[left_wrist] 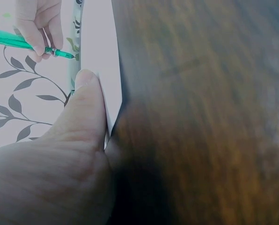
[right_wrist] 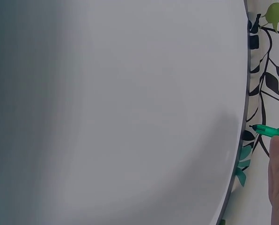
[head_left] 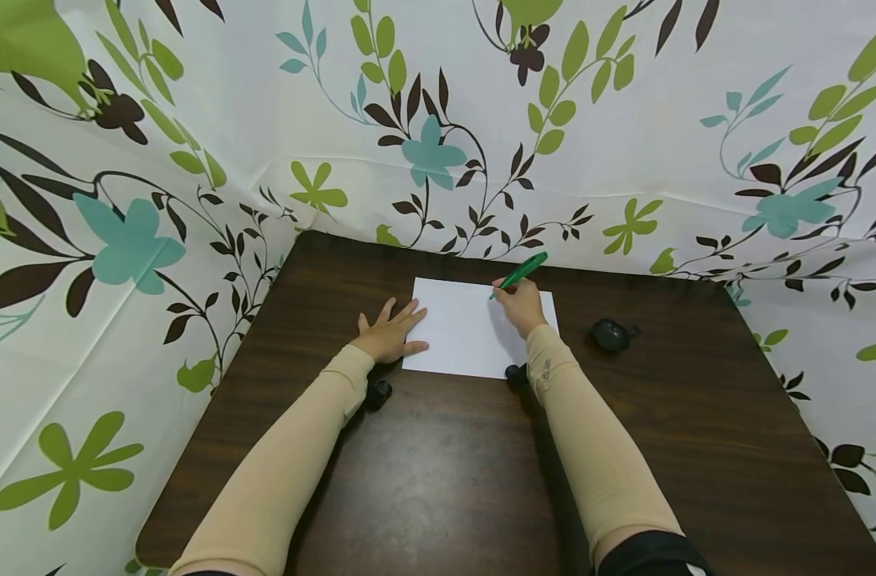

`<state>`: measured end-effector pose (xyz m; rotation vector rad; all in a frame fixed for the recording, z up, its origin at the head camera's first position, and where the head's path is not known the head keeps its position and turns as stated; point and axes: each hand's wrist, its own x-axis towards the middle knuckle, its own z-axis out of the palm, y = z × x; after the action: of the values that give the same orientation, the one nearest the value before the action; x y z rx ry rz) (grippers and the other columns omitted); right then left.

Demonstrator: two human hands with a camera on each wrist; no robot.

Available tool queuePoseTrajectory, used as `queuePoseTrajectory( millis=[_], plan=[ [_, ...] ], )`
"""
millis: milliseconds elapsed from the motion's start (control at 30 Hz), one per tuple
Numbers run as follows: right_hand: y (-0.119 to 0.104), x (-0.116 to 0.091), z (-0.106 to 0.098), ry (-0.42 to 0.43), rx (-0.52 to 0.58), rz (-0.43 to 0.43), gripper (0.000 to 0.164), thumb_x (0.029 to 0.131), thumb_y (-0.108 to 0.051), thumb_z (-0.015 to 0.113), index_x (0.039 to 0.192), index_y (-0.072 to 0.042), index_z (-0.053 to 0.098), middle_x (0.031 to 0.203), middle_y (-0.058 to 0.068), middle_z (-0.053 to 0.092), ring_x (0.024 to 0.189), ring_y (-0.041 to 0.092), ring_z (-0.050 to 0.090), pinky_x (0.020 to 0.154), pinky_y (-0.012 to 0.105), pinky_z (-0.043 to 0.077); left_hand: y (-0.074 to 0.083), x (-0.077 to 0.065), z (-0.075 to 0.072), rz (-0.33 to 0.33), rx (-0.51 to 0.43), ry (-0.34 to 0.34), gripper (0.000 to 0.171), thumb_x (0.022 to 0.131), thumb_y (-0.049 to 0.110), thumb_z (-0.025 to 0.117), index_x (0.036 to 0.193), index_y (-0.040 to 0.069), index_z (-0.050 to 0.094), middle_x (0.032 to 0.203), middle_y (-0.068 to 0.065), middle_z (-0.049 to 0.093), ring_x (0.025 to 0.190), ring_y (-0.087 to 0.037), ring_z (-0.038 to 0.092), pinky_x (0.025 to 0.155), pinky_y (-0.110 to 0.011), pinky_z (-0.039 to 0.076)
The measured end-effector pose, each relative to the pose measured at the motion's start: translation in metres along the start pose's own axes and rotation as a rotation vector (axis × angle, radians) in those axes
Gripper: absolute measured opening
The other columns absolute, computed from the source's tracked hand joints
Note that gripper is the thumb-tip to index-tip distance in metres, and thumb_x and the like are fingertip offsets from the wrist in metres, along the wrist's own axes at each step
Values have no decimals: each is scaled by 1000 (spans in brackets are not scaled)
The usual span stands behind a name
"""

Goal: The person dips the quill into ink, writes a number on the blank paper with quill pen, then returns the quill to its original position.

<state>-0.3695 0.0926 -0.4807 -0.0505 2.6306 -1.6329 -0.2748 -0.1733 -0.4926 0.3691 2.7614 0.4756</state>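
Note:
A white sheet of paper (head_left: 455, 332) lies on the dark wooden table. Fingers spread, my left hand (head_left: 390, 332) rests across the sheet's left edge. In the left wrist view its thumb (left_wrist: 81, 110) lies along the paper. Over the upper right part of the sheet, my right hand (head_left: 522, 306) pinches a green pen (head_left: 527, 268) near its tip, the barrel slanting up to the right. The right wrist view shows the dark pen tip (right_wrist: 253, 127) pointing left, seen against the cloth beyond the paper's edge and apart from the sheet.
A small dark rounded object (head_left: 610, 335) with a short tab sits on the table (head_left: 697, 448), right of the paper. A white cloth (head_left: 265, 96) with leaf and flower prints hangs behind and at both sides. Black wrist cameras (head_left: 378, 394) sit beneath the sleeves.

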Motion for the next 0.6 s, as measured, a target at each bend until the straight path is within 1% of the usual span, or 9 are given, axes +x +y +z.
queuePoseTrajectory(
  millis=[233,433,600],
  plan=[
    [1,2,2,2,-24,-10,20,94,-10,62,110,1,68,106,14,66,93,23,58,77,31,47,-1,0,0,0,-1,4,76,95,61,44,156,32,10,163,8,-3,149,-32,-11,102,-78,-3],
    [4,3,4,-19,-55,-6,18,92,-9,64,107,-1,69,104,13,66,92,22,59,77,30,46,0,0,1,-2,1,3,76,94,61,44,156,32,10,163,8,-3,149,-32,-11,101,-79,-4],
    [4,3,4,-21,-43,11,16,92,-6,64,106,-1,70,104,13,67,92,23,59,78,30,47,-2,3,3,-10,3,8,76,94,62,44,156,33,10,163,10,-3,149,-31,-11,102,-78,-4]
  ],
)
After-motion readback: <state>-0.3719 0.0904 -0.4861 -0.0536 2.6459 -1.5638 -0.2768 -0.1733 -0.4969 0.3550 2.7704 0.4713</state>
